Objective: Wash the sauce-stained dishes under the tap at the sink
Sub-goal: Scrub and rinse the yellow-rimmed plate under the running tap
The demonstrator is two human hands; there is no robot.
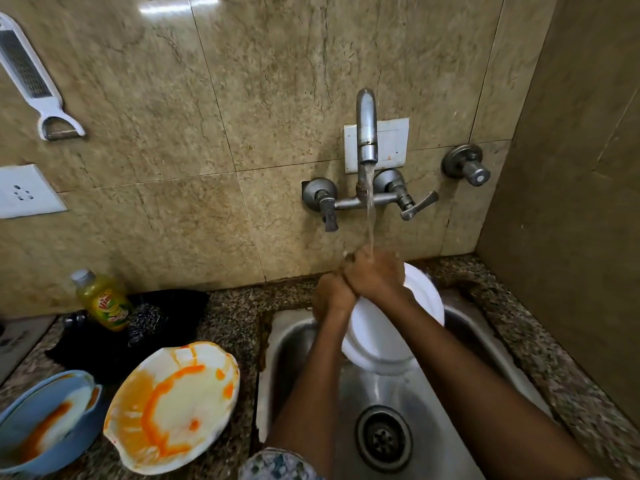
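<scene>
The sink (304, 344) takes up the lower right, steel, with its drain (383, 438) open and nothing lying in the basin. Over it both forearms reach in, and a white plate (391, 341) is held tilted on edge above the back of the basin, under the running tap (366, 133). The stream lands on the knuckles, not on the plate's face, so it may splash outward onto the stone counter (235, 317) and toward the wall socket (24, 192) further left.

The left hand (330, 296) is closed around the plate's near-left rim. The right hand (375, 275) is curled over the top edge, pressed against the left; whether it grips the rim or rubs it I cannot tell. A wet, possibly soapy plate held only by its edge could slide out and strike the steel, which would chip it.

On the counter left of the sink waits a large white dish (173, 410) streaked with orange sauce, its rim just beside the sink's edge. An elbow swinging back could knock it. Further left sits a blue bowl (45, 420), also stained, seemingly stacked in another.

Behind them stand a soap bottle (104, 299) and a steel scrubber (145, 322) on a dark cloth.
</scene>
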